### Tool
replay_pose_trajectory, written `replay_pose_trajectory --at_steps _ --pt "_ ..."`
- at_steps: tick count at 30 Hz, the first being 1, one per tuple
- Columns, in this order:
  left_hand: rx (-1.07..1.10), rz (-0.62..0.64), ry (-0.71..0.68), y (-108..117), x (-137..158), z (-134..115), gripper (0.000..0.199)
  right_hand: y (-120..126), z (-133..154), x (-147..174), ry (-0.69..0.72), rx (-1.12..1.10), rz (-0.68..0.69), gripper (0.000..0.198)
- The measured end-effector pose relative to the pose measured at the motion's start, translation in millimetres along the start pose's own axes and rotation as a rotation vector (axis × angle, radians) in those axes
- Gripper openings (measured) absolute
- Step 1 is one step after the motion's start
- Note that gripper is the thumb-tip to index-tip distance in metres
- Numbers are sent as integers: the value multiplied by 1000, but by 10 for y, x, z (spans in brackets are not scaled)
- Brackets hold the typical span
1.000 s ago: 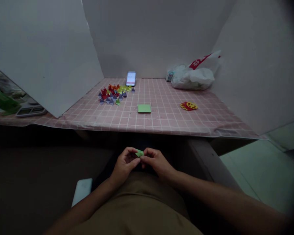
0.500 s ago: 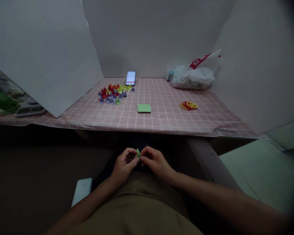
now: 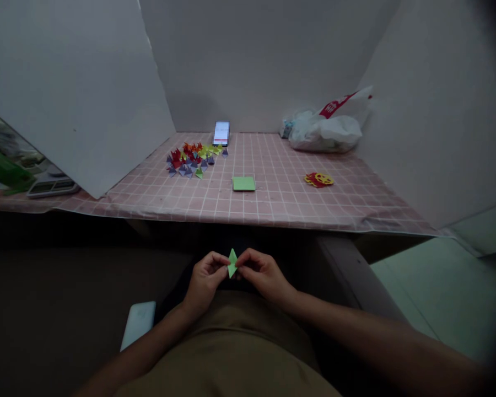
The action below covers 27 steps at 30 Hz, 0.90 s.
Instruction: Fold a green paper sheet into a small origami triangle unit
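Note:
Between my hands, above my lap and in front of the table's edge, is a light green folded paper in a narrow diamond shape. My left hand pinches its left side between thumb and forefinger. On the other side, the thumb and forefinger of my right hand pinch its right corner. A stack of green paper squares lies on the table ahead. Several small folded paper pieces in red, orange, yellow, purple and green are grouped at the table's left.
A lit phone leans against the back wall. White plastic bags sit at the back right, with yellow and red cut-out pieces in front. A scale stands far left. Beside my left arm lies a pale blue-white slab.
The green paper has opened from a small, partly hidden wedge into a taller diamond. My left fingers have shifted slightly left, showing more of it.

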State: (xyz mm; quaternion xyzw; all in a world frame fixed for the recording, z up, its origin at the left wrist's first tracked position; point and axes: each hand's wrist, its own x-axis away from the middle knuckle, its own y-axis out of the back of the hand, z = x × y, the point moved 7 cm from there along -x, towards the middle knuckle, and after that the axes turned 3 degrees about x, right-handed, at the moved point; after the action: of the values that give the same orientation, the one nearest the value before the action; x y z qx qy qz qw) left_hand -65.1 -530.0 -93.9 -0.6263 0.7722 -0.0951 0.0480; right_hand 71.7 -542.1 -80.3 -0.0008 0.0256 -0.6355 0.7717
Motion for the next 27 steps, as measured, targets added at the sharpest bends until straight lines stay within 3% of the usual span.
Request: replay_pose_trajectory --at_steps 4,8,11,14,17,23,27 --pt "44 10 58 -9 10 50 14 44 114 6 135 206 -28 11" --pt "14 -33 34 -7 -4 26 20 3 209 22 228 350 36 11" --pt "-1 -67 5 1 -10 8 24 25 125 -4 92 198 18 3" --pt "-18 -43 3 -26 -7 18 27 70 -8 -34 -77 25 -36 17" --pt "-9 14 25 -76 -7 45 30 51 -89 -52 -164 -3 12 22" --pt "30 103 166 -111 -25 146 29 37 -102 -48 -184 -41 44 28" --pt "54 52 165 -40 -35 166 23 26 -111 -52 -193 -109 53 28"
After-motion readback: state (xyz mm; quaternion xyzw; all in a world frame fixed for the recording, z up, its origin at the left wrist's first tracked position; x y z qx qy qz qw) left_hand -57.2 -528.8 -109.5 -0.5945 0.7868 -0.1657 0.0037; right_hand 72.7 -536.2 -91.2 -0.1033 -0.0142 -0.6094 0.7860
